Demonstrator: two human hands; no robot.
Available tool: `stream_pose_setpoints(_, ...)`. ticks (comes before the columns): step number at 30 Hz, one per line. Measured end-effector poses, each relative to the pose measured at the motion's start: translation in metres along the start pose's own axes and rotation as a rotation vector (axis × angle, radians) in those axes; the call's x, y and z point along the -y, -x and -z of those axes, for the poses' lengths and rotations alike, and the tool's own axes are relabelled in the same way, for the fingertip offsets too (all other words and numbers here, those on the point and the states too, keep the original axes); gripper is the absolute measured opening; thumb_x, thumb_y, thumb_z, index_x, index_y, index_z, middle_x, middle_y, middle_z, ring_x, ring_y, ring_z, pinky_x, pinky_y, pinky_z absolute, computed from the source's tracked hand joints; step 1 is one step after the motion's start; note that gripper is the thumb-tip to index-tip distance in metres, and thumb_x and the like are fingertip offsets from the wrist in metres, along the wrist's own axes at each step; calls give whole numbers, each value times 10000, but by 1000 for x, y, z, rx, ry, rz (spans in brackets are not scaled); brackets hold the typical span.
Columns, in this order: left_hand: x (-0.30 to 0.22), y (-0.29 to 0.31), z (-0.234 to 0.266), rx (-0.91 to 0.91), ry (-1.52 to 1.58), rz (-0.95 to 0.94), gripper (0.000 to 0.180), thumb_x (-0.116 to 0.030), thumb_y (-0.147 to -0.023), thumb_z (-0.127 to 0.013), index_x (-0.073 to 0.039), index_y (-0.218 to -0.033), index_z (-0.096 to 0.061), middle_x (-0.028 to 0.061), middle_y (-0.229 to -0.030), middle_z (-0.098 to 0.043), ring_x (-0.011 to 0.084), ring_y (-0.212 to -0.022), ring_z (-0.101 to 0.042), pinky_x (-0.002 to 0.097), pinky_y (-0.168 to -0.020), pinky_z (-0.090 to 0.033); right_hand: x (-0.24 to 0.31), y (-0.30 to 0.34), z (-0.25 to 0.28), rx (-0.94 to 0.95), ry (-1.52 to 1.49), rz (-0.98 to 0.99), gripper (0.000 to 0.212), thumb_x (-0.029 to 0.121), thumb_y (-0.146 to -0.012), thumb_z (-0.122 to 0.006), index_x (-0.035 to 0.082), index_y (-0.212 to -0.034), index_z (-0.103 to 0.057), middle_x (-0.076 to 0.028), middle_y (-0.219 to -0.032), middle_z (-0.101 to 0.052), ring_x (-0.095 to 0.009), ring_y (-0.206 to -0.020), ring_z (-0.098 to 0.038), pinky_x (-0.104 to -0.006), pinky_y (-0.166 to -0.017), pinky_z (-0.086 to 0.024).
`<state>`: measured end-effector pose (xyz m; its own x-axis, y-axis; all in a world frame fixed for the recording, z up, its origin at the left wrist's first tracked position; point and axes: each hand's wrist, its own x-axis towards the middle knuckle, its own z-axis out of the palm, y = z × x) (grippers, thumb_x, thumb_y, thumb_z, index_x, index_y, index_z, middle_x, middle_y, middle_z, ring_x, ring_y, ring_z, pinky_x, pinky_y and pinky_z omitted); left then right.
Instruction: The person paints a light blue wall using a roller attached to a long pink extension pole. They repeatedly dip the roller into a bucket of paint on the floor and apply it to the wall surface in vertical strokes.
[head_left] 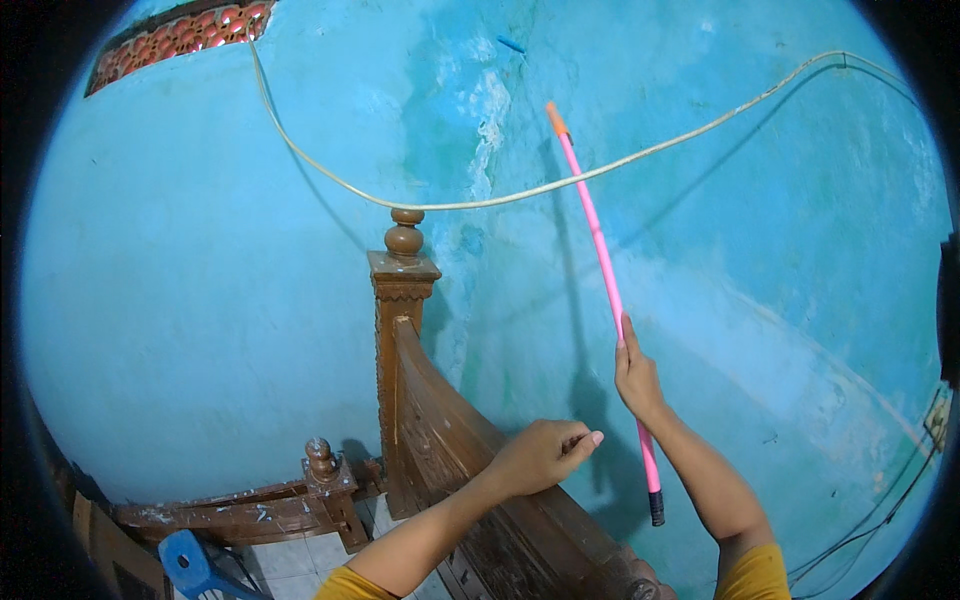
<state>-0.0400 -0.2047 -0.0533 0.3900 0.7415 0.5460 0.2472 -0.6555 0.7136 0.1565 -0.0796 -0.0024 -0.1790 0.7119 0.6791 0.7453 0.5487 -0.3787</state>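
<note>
My right hand is closed around a long pink pole, gripping it below its middle. The pole stands tilted before the blue wall, its orange tip up and its dark end cap down. Its upper part crosses a pale cable that sags along the wall; I cannot tell whether they touch. My left hand is curled shut, thumb showing, with nothing visible in it. It is in front of the carved wooden bed board, apart from the pole.
A carved bed post rises beside the board, its knob near the cable. A lower wooden rail and a blue plastic stool are at lower left. A red patterned panel is set high in the wall. Dark wires hang at right.
</note>
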Motion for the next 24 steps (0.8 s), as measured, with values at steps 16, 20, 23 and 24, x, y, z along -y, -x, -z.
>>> stream_pose_setpoints(16,-1,-1,7,74,160,72,435,-363,-1014,-518,6,-803,-609,86,-679,-656,148,-667,-655,322,-629,-490,96,-178,58,-40,3,-41,530,315,-1031,-325,141,-1530,-296,-353,-998,-639,-520,-923,-616,-528,-876,-479)
stream_pose_setpoints(20,0,0,7,86,110,86,434,-367,-1015,-516,5,-811,-606,83,-677,-649,142,-667,-653,319,-626,-491,44,-161,15,-125,79,140,532,310,-1029,-334,136,-1531,-295,-368,-1000,-632,-520,-912,-618,-530,-879,-475)
stream_pose_setpoints(23,3,2,8,78,10,55,431,-366,-1019,-512,6,-826,-610,77,-679,-648,136,-669,-651,311,-627,-493,43,-145,9,-126,78,141,537,311,-1029,-339,133,-1533,-288,-367,-994,-633,-517,-899,-623,-536,-862,-478)
stream_pose_setpoints(24,3,1,7,90,60,67,431,-366,-1021,-511,8,-831,-612,76,-683,-649,135,-671,-650,308,-629,-494,43,-145,12,-120,77,115,539,312,-1029,-340,132,-1534,-285,-366,-991,-635,-515,-895,-624,-539,-855,-480)
